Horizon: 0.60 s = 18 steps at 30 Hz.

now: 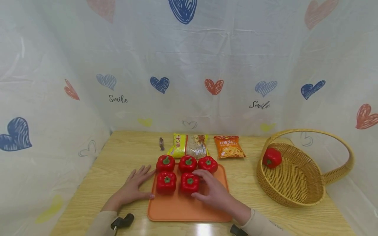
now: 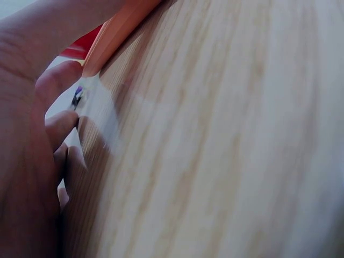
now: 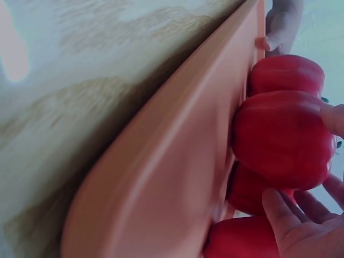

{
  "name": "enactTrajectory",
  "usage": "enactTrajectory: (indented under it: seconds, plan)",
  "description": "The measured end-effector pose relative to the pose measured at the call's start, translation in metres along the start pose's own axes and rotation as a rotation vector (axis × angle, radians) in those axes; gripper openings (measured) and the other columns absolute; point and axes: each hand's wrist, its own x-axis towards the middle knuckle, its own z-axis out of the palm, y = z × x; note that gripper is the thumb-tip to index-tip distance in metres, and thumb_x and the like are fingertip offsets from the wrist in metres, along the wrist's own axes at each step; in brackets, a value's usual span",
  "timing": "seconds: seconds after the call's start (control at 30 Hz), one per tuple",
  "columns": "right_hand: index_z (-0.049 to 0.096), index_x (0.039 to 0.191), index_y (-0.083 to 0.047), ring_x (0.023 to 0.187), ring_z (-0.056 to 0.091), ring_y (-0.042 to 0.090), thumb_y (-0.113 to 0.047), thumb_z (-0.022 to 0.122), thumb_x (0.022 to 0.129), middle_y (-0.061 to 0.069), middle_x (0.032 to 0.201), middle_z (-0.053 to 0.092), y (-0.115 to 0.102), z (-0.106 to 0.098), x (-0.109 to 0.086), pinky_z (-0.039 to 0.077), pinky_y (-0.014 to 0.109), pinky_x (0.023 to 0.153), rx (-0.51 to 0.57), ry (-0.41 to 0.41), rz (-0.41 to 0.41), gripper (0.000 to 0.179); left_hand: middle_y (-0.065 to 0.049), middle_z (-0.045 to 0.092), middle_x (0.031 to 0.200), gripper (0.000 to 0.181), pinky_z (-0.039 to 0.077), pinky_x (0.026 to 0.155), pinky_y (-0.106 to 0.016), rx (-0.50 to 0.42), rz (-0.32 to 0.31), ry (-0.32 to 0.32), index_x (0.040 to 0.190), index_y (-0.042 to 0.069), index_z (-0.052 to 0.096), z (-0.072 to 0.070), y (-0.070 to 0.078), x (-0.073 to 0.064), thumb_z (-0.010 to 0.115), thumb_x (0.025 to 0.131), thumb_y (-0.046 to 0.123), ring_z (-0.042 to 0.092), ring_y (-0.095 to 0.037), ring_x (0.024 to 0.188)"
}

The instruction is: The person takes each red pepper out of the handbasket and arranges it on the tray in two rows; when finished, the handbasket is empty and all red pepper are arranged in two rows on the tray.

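An orange tray (image 1: 174, 211) lies on the table with several red bell peppers on it, three along the back and two in front. My right hand (image 1: 214, 193) holds the front right bell pepper (image 1: 189, 184), fingertips over its top and right side. That same bell pepper (image 3: 285, 140) sits upright on the tray in the right wrist view. Left of it stands another bell pepper (image 1: 166, 183). My left hand (image 1: 134, 186) rests with fingers spread beside the tray, its thumb touching the left rim. The left wrist view shows this hand (image 2: 27, 107) partly, beside the tabletop.
To the right stands a wicker basket (image 1: 290, 196) with a tall handle and one bell pepper (image 1: 272, 158) inside. Behind the tray lie a yellow food packet (image 1: 189, 146), an orange snack bag (image 1: 228, 147) and a small dark item (image 1: 161, 143). A heart-printed curtain (image 1: 189, 108) closes off the back.
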Motion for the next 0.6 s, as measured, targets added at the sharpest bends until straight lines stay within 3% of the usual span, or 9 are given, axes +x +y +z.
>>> enactTrajectory:
  seconds: [0.27,0.6]
  plan:
    - [0.049,0.143,-0.023,0.124,0.058,0.016,-0.034,0.083,0.087,-0.008,0.141,0.050,0.0028,-0.0021,-0.0022,0.051,0.043,0.103,0.052,0.008,-0.027,0.066,-0.019,0.030,0.164,0.096,-0.001,0.118,-0.068,0.001,-0.007,-0.007,0.156,0.021,0.044,-0.0004,0.0016,0.0006,0.083,0.076,0.055,0.012,-0.046,0.153]
    - [0.052,0.142,-0.018,0.123,0.060,0.016,-0.018,0.084,0.086,-0.008,0.138,0.052,0.0036,-0.0080,-0.0087,0.053,0.038,0.101,0.112,0.042,-0.092,0.065,-0.020,0.030,0.164,0.095,-0.002,0.118,-0.066,-0.013,0.004,0.001,0.156,0.020,0.045,-0.0010,0.0025,-0.0001,0.083,0.076,0.054,0.012,-0.047,0.152]
